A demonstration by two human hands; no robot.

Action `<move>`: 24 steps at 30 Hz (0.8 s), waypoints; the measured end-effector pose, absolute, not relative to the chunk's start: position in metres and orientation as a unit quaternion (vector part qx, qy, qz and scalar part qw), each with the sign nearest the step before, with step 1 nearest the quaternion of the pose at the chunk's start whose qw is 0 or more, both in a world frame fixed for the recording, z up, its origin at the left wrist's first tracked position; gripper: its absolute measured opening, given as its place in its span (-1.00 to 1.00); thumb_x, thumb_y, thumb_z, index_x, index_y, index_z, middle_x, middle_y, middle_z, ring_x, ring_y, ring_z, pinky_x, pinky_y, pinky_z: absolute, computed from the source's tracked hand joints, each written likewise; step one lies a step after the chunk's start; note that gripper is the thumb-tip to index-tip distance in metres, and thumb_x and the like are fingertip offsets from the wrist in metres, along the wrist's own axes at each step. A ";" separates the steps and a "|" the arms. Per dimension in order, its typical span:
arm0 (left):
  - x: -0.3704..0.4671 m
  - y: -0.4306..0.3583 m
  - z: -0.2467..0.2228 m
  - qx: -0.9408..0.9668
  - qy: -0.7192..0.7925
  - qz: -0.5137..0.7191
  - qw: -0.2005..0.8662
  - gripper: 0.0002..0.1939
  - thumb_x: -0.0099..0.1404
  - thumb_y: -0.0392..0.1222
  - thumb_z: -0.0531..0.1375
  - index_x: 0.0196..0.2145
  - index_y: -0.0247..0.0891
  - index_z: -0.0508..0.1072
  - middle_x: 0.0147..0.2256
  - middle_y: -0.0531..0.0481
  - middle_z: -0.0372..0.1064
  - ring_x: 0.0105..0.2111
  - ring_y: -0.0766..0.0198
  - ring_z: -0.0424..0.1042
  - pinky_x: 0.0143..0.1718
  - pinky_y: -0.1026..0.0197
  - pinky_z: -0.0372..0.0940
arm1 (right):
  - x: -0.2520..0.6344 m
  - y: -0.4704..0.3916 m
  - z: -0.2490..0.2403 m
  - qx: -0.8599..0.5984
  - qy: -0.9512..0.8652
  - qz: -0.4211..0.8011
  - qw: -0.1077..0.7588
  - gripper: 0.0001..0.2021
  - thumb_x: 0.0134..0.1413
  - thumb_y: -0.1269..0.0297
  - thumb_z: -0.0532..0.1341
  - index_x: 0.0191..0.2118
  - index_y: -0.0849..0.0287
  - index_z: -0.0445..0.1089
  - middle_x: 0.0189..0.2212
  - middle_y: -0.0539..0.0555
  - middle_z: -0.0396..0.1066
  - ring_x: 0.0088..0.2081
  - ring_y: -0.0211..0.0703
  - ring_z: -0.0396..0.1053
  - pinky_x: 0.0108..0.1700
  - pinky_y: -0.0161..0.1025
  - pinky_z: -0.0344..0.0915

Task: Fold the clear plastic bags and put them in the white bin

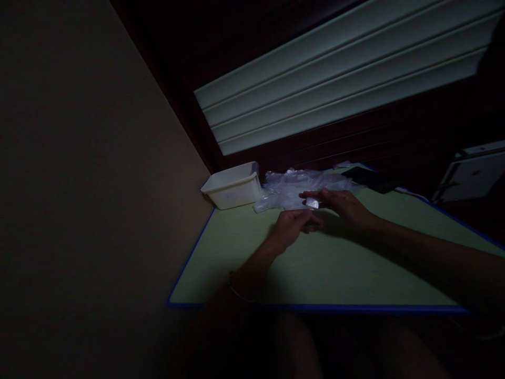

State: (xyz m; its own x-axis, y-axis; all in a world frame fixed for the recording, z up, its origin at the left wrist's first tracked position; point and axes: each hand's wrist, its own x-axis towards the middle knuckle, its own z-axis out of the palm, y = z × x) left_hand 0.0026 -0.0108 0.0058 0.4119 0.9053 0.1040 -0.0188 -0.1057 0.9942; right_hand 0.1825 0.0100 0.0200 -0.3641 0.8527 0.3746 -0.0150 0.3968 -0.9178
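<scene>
In the head view, my right hand [346, 206] is above the table, its thumb and fingers closed on a small shiny whitish piece [312, 202], too dim to name more exactly. Just below and to the left, my left hand [291, 227] has its fingers curled inward, close to that piece. Whatever its fingers may hold is hidden. Behind both hands lies a crumpled heap of clear plastic bags [290, 184].
A white plastic bin [232, 192] stands at the table's back left corner, by the wall [98, 184]. Dark flat items [371, 179] lie at the back right. The pale green table [335, 273] has a blue edge. A slatted panel [335, 79] rises behind. Lighting is dim.
</scene>
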 end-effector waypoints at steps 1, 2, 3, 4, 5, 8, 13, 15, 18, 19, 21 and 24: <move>0.002 -0.009 0.005 0.608 0.363 0.411 0.575 -0.54 0.22 0.16 0.19 -0.30 -0.37 0.53 -0.26 -0.23 0.53 -0.30 0.20 0.50 -0.25 0.18 0.28 | 0.183 0.010 0.020 -0.301 -0.694 0.447 0.477 -0.55 0.23 -0.13 0.01 -0.06 -0.03 0.53 0.01 0.07 0.49 0.01 0.08 0.42 0.09 0.06 0.26; 0.002 -0.008 0.004 0.591 0.363 0.418 0.587 -0.55 0.20 0.14 0.22 -0.28 -0.37 0.52 -0.24 -0.23 0.52 -0.29 0.20 0.50 -0.27 0.19 0.27 | 0.183 0.009 0.020 -0.298 -0.704 0.435 0.476 -0.54 0.24 -0.12 0.01 -0.03 -0.04 0.52 0.02 0.07 0.48 0.01 0.07 0.42 0.10 0.05 0.26; 0.002 -0.008 0.003 0.572 0.359 0.428 0.600 -0.56 0.19 0.13 0.24 -0.25 -0.37 0.51 -0.21 -0.23 0.52 -0.28 0.20 0.50 -0.28 0.20 0.27 | 0.183 0.009 0.020 -0.297 -0.716 0.420 0.473 -0.54 0.25 -0.11 -0.01 0.01 -0.04 0.49 0.03 0.07 0.47 0.01 0.07 0.42 0.10 0.05 0.26; 0.002 -0.007 0.003 0.555 0.352 0.439 0.613 -0.56 0.18 0.11 0.26 -0.22 -0.37 0.51 -0.18 -0.24 0.51 -0.26 0.20 0.49 -0.28 0.20 0.27 | 0.184 0.009 0.020 -0.296 -0.728 0.404 0.468 -0.53 0.26 -0.11 -0.02 0.05 -0.03 0.46 0.03 0.07 0.47 0.00 0.07 0.42 0.11 0.06 0.25; 0.002 -0.007 0.003 0.538 0.346 0.450 0.623 -0.56 0.17 0.10 0.27 -0.20 -0.37 0.50 -0.16 -0.24 0.50 -0.25 0.20 0.49 -0.27 0.19 0.27 | 0.184 0.008 0.020 -0.298 -0.740 0.389 0.462 -0.52 0.27 -0.10 -0.04 0.10 -0.02 0.43 0.04 0.08 0.46 0.00 0.08 0.42 0.13 0.07 0.24; 0.001 -0.007 0.005 0.502 0.342 0.476 0.636 -0.59 0.12 0.05 0.32 -0.25 -0.38 0.51 -0.19 -0.23 0.50 -0.29 0.22 0.49 -0.26 0.18 0.27 | 0.184 0.007 0.019 -0.297 -0.773 0.346 0.440 -0.48 0.31 -0.07 -0.09 0.20 0.04 0.32 0.11 0.11 0.40 0.06 0.09 0.39 0.18 0.12 0.17; 0.000 -0.006 0.006 0.454 0.358 0.507 0.639 -0.63 0.03 -0.03 0.39 -0.32 -0.39 0.53 -0.35 -0.15 0.51 -0.36 0.26 0.48 -0.31 0.22 0.26 | 0.184 0.006 0.016 -0.277 -0.814 0.296 0.417 -0.46 0.33 -0.03 -0.13 0.26 0.07 0.22 0.21 0.10 0.27 0.22 0.06 0.21 0.28 0.08 0.03; 0.000 -0.005 0.006 0.446 0.361 0.513 0.639 -0.65 0.02 -0.04 0.40 -0.34 -0.39 0.53 -0.37 -0.13 0.50 -0.36 0.26 0.48 -0.32 0.23 0.26 | 0.184 0.006 0.016 -0.272 -0.821 0.284 0.414 -0.47 0.33 -0.03 -0.13 0.27 0.07 0.20 0.23 0.09 0.25 0.25 0.04 0.17 0.30 0.05 0.01; 0.000 -0.005 0.005 0.439 0.358 0.513 0.644 -0.66 0.02 -0.07 0.40 -0.34 -0.39 0.53 -0.35 -0.13 0.51 -0.36 0.25 0.49 -0.32 0.23 0.27 | 0.184 0.005 0.016 -0.267 -0.825 0.278 0.413 -0.47 0.33 -0.02 -0.13 0.28 0.06 0.18 0.26 0.07 0.20 0.27 0.03 0.13 0.31 0.04 -0.03; 0.000 -0.004 0.005 0.437 0.355 0.512 0.649 -0.66 0.02 -0.07 0.40 -0.33 -0.39 0.53 -0.35 -0.14 0.51 -0.35 0.25 0.49 -0.31 0.22 0.27 | 0.184 0.005 0.016 -0.266 -0.826 0.278 0.412 -0.47 0.33 -0.03 -0.12 0.29 0.05 0.17 0.26 0.06 0.19 0.27 0.03 0.13 0.31 0.05 -0.03; 0.000 -0.004 0.004 0.430 0.348 0.513 0.656 -0.67 0.02 -0.09 0.40 -0.32 -0.39 0.53 -0.33 -0.13 0.51 -0.33 0.25 0.49 -0.31 0.23 0.28 | 0.184 0.005 0.016 -0.261 -0.828 0.277 0.412 -0.46 0.33 -0.04 -0.12 0.29 0.04 0.17 0.26 0.05 0.19 0.27 0.04 0.13 0.31 0.07 -0.04; 0.000 -0.004 0.004 0.418 0.341 0.530 0.654 -0.68 0.01 -0.13 0.41 -0.32 -0.38 0.53 -0.34 -0.10 0.50 -0.33 0.27 0.49 -0.30 0.24 0.28 | 0.184 0.005 0.014 -0.251 -0.829 0.281 0.413 -0.45 0.31 -0.07 -0.10 0.29 0.02 0.16 0.26 0.04 0.19 0.27 0.05 0.13 0.31 0.09 -0.04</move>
